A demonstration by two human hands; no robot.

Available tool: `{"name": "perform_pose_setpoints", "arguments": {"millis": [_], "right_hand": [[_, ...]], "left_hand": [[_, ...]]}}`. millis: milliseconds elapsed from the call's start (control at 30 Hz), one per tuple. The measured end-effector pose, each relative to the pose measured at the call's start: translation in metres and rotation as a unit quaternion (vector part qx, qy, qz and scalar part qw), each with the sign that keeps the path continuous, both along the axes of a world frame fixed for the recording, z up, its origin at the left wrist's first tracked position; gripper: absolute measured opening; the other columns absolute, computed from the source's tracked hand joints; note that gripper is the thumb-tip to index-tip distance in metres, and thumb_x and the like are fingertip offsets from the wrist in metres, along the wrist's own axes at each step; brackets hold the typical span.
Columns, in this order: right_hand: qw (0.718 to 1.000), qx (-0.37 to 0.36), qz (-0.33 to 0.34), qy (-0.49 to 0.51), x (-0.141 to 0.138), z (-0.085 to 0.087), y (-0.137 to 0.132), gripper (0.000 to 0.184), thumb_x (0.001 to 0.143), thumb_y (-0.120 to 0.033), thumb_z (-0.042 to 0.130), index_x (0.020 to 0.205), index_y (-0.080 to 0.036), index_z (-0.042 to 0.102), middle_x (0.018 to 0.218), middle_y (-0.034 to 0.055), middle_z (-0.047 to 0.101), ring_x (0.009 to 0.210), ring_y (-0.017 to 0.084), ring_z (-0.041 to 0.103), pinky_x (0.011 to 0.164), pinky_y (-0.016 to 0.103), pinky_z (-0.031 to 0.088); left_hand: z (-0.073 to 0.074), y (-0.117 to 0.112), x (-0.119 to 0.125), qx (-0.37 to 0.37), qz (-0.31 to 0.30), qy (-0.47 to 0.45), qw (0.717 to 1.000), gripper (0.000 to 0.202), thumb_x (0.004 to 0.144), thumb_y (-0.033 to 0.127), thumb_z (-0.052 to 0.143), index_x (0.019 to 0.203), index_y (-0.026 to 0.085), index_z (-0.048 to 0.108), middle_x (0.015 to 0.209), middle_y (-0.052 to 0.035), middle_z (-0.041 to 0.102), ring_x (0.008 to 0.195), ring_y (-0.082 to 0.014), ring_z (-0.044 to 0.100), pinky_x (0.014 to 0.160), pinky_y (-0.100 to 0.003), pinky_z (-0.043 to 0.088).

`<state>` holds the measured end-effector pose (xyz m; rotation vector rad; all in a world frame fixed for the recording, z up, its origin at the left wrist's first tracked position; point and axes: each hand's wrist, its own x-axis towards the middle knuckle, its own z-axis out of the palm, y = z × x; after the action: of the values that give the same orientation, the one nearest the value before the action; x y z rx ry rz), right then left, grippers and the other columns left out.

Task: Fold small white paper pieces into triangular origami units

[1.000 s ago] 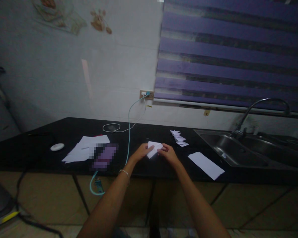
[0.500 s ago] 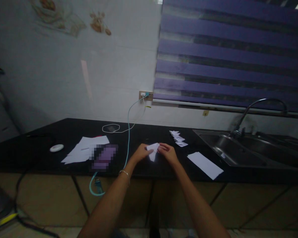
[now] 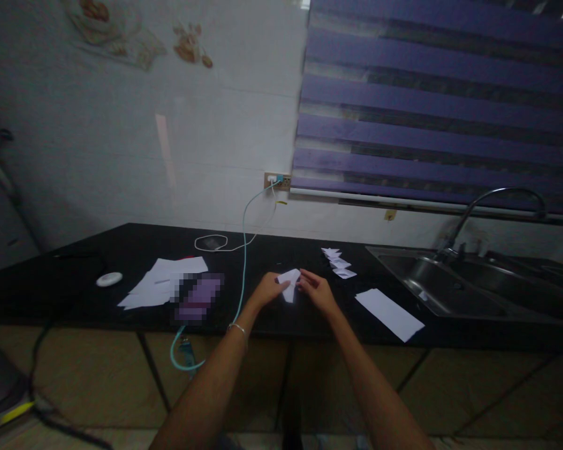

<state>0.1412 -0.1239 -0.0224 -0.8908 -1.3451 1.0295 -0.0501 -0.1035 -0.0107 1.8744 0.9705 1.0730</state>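
In the head view, your left hand (image 3: pixel 266 290) pinches a small folded paper (image 3: pixel 288 286), white and narrowing to a blunt lower end, with the thumb on its face. The paper is right in front of you, at the surface (image 3: pixel 291 251). Your right hand (image 3: pixel 318 290) curls at its right edge; whether it grips cannot be told. Rightward lie creased, pointed shapes (image 3: pixel 341 272) in a row and flat oblong slips (image 3: pixel 389 314); leftward, loose sheets (image 3: pixel 162 275). The surface is black, with a steel sink (image 3: pixel 383 253), before a pale wall (image 3: pixel 229 125) and a striped purple blind (image 3: pixel 426 106).
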Motion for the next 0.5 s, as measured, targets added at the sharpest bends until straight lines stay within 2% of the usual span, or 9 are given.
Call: {"name": "perform_pose_setpoints", "arguments": {"millis": [100,200,333,433,500], "right_hand": [[1.0,-0.006,-0.009,0.002,-0.0017,0.003,-0.0024,0.055,0.067,-0.038,0.078,0.115,-0.015,0.066,0.11,0.0137,0.07,0.091,0.026,0.069,0.082,0.044,0.056],[1.0,0.007,-0.015,-0.011,-0.0017,0.0063,-0.0047,0.044,0.067,-0.035,0.076,0.107,-0.017,0.069,0.107,0.0112,0.071,0.091,0.025,0.068,0.08,0.041,0.056],[0.996,0.041,-0.042,-0.06,0.0015,0.0085,-0.0058,0.03,0.07,-0.03,0.072,0.098,-0.018,0.069,0.096,0.0072,0.072,0.087,0.022,0.067,0.079,0.036,0.054],[0.994,0.047,-0.055,-0.076,0.0035,0.0083,-0.0054,0.032,0.071,-0.028,0.07,0.101,-0.018,0.067,0.086,0.0058,0.071,0.08,0.021,0.066,0.077,0.036,0.053],[0.994,0.049,-0.057,-0.075,0.0038,0.0082,-0.0051,0.036,0.07,-0.029,0.07,0.104,-0.017,0.067,0.09,0.007,0.071,0.081,0.021,0.066,0.077,0.036,0.053]], "left_hand": [[-0.0001,-0.0001,-0.0004,0.005,-0.004,0.0,1.0,0.04,0.076,0.043,0.062,0.076,0.004,0.07,0.063,-0.0046,0.062,0.056,-0.0142,0.052,0.054,-0.024,0.036],[-0.0005,0.0,-0.0006,0.002,0.004,0.0,1.0,0.041,0.075,0.045,0.063,0.074,0.005,0.069,0.061,-0.0042,0.061,0.055,-0.0139,0.052,0.053,-0.023,0.035],[-0.0016,-0.0001,-0.0022,-0.001,-0.039,-0.01,0.999,0.042,0.077,0.047,0.063,0.079,0.005,0.07,0.064,-0.0041,0.063,0.056,-0.0133,0.052,0.055,-0.023,0.036],[-0.0015,-0.0013,-0.0034,-0.006,-0.063,-0.018,0.998,0.043,0.077,0.048,0.063,0.079,0.005,0.07,0.065,-0.004,0.063,0.057,-0.0128,0.052,0.056,-0.023,0.036],[-0.0009,-0.0021,-0.0036,-0.009,-0.071,-0.022,0.997,0.043,0.078,0.048,0.063,0.079,0.005,0.069,0.066,-0.0043,0.063,0.057,-0.013,0.052,0.056,-0.023,0.036]]}}
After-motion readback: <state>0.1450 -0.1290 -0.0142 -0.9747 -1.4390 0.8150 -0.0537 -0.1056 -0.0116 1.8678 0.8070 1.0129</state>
